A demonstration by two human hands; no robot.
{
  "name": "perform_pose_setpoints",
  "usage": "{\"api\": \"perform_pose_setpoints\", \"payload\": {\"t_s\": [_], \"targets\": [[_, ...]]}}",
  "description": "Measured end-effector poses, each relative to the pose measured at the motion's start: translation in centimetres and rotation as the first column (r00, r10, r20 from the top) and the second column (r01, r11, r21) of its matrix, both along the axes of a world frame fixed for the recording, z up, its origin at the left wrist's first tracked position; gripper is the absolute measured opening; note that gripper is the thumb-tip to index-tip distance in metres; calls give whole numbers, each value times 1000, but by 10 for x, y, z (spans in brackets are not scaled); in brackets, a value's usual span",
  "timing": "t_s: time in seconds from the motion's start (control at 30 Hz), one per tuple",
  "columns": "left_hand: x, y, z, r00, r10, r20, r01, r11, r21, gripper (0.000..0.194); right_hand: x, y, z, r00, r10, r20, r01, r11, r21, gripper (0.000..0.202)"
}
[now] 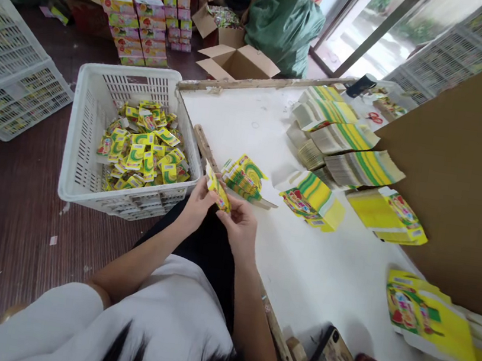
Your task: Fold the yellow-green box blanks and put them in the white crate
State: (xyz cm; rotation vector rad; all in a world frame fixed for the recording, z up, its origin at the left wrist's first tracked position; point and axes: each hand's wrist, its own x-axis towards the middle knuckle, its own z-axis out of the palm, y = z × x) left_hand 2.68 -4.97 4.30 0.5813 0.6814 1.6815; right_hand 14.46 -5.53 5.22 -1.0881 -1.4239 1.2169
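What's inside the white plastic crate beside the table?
The white plastic crate holds a loose heap of small yellow-and-green printed packets, some showing red. The upper ones cover whatever lies deeper, so the bottom can't be seen.

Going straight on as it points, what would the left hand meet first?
Past the held card, probably the small yellow pile on the white table; the left hand's height against the table is hard to judge.

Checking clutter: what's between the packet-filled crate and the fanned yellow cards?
Wooden strip on the table edge, part of the held yellow card; head view.
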Motion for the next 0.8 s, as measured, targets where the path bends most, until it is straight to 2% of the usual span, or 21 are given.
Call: {"api": "perform_pose_setpoints", "payload": {"t_s": [0.03, 0.1, 0.2, 0.27, 0.33, 0.4, 0.43, 0.5, 0.53, 0.6, 0.63, 0.67, 0.7, 0.77, 0.8], "targets": [[0, 0, -3, 999, 12, -52, -10, 999, 35, 46, 2, 1, 2, 1000, -13, -18, 12, 1000, -3, 36], [0, 0, -8, 991, 80, -110, -79, 997, 17, 28, 4, 0, 4, 998, -45, -52, 42, 998, -42, 27], [-2, 0, -12, 983, 119, -143, -121, 993, -5, 19, 7, -1, 4, 994, -86, -72, 82, 995, -53, 21], [-7, -1, -7, 971, 133, -197, -130, 991, 32, 19, 12, 1, 5, 990, -144, 7, 142, 986, 92, 14], [-14, -5, 6, 923, 262, -283, -238, 964, 119, 25, 19, 5, 11, 950, -270, 157, 206, 919, 335, 14], [-24, -11, 25, 798, 446, -404, -354, 891, 285, 41, 27, 9, 20, 845, -436, 309, 190, 786, 588, 16], [-29, -14, 35, 717, 497, -489, -335, 861, 384, 50, 30, 10, 25, 786, -492, 373, 132, 724, 677, 17], [-37, -16, 49, 531, 463, -709, -99, 866, 491, 69, 32, 10, 34, 718, -517, 465, -36, 641, 767, 19], [-39, -16, 51, 424, 403, -811, 48, 885, 464, 83, 31, 8, 38, 713, -489, 503, -123, 619, 776, 20], [-41, -12, 47, 230, 225, -947, 268, 920, 284, 103, 28, 2, 43, 727, -416, 546, -249, 582, 774, 27], [-41, -9, 42, 175, 131, -976, 309, 934, 180, 102, 26, -2, 44, 733, -397, 552, -271, 574, 773, 31], [-40, -7, 35, 146, 45, -988, 318, 944, 90, 93, 25, -5, 44, 744, -398, 536, -246, 583, 774, 35], [-39, -5, 28, 147, -8, -989, 297, 954, 36, 81, 24, -8, 43, 765, -411, 496, -173, 611, 773, 43], [-36, -6, 17, 185, -14, -983, 233, 972, 29, 65, 23, -12, 39, 843, -407, 351, 47, 706, 706, 67], [-33, -7, 14, 205, 27, -978, 207, 976, 70, 65, 23, -12, 37, 895, -362, 259, 137, 777, 615, 75]]}}
